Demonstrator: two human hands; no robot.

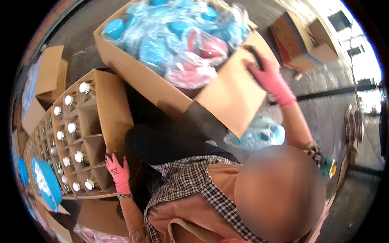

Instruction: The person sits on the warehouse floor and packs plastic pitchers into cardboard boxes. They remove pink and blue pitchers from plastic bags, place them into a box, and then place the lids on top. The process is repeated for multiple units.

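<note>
My left hand [118,172], in a pink glove with dark fingertips, rests against the side of a divided carton [115,109], its fingers spread. Silver-capped bottles [78,156] stand in several of that carton's cells; other cells beside them hold none. On the right, my right hand [265,75], also gloved in pink, is over the raised flap [233,95] of a larger carton [142,79]. Its fingers are apart, with thumb and forefinger spread. Inside that carton lie blue items [158,50] and red or pink ones [190,73], wrapped in clear plastic.
A plastic-wrapped blue bundle [259,133] lies on the floor beside the flap. Another open carton [298,40] stands at the far right. At the left, a blue basin [46,184] holds white pieces. Further cartons [50,73] stand at the far left.
</note>
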